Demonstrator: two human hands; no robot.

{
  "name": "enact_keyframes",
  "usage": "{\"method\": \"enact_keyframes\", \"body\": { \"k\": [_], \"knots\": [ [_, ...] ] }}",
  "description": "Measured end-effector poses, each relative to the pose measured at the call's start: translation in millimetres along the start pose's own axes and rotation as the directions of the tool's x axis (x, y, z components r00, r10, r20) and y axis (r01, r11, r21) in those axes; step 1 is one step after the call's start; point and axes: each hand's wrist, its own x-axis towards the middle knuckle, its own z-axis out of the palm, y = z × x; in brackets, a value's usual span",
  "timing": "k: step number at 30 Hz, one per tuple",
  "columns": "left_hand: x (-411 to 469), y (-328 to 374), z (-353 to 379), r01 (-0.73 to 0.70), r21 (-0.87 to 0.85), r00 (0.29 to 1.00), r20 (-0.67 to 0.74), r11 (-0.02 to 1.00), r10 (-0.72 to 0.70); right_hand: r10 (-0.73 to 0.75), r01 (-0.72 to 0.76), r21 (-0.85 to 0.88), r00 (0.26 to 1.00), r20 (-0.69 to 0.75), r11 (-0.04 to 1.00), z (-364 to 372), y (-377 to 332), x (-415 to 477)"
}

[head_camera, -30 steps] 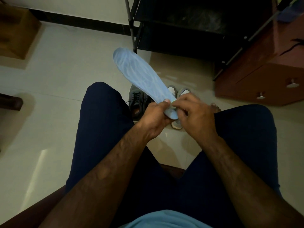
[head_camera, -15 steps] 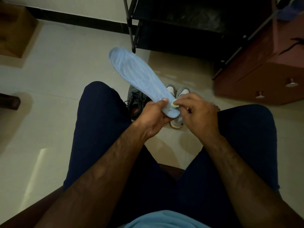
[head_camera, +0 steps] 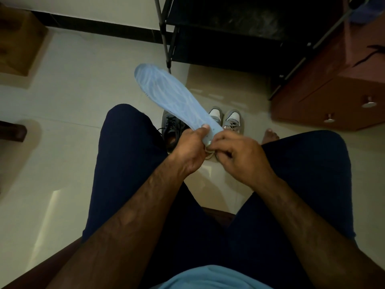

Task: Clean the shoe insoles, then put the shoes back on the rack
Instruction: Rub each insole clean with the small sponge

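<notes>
Between the knees of a seated person, a pale blue insole (head_camera: 170, 99) is held in the air, well above the floor (head_camera: 73, 90). Its toe end points far and left, and its heel end comes near, into both hands. The left hand (head_camera: 191, 149) grips the heel end, with curled fingers beneath and the thumb laid across the top face. The right hand (head_camera: 239, 155) meets it from the right, fingers curled, with the thumb and fingertips pinching the very edge of the heel. Whether anything small sits between those fingertips cannot be told. Below the insole, on the floor, stands a dark grey laced shoe (head_camera: 170, 128), and just to its right a grey-and-white pair (head_camera: 233, 119), both partly hidden by the insole and hands. Right of the pair, the toes of a bare foot (head_camera: 269, 136) show past the right knee. At the far side stands a black shoe rack (head_camera: 229, 28), its shelves dark. A reddish wooden cabinet (head_camera: 333, 90) with round knobs stands just beside the rack on the right. Far to the left stands a wooden box (head_camera: 18, 38).
</notes>
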Motion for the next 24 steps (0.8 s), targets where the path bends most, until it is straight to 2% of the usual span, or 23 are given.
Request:
{"method": "enact_keyframes", "body": {
  "k": [3,4,8,10,12,14,16,18,21,24],
  "knots": [
    [3,3,3,-0.006,-0.019,1.000,0.028,1.000,0.007,0.185,-0.179,0.050,0.967,-0.177,0.983,-11,22,8],
    [3,4,2,-0.006,-0.022,1.000,0.029,1.000,0.006,0.199,-0.196,0.035,0.959,-0.201,0.980,-12,24,9],
    [3,2,-3,0.004,-0.001,1.000,0.026,1.000,-0.004,-0.004,0.004,0.000,1.000,0.001,1.000,-3,5,0],
    [3,3,-2,-0.004,0.010,0.999,0.038,1.000,0.004,0.061,-0.060,0.033,0.998,-0.021,0.998,-5,13,2],
    [4,4,0,-0.022,0.041,0.999,0.044,0.999,0.020,0.213,-0.205,0.082,0.970,-0.119,0.975,-10,25,9],
    [5,3,0,-0.038,0.088,0.999,0.038,0.995,0.035,0.334,-0.296,0.234,0.932,-0.141,0.926,-13,26,12],
    [6,2,-1,-0.042,0.132,0.998,0.045,0.990,0.036,0.404,-0.311,0.501,0.911,-0.086,0.808,-16,20,14],
    [6,1,-2,-0.041,0.153,0.998,0.061,0.987,0.032,0.450,-0.312,0.650,0.892,-0.052,0.693,-18,15,13],
    [4,2,0,-0.018,0.135,0.996,0.089,0.991,0.006,0.511,-0.407,0.626,0.859,0.015,0.665,-11,19,13],
    [4,1,1,0.006,0.085,0.996,0.090,0.996,-0.013,0.489,-0.419,0.405,0.869,-0.082,0.813,-2,27,13]
  ]
}}
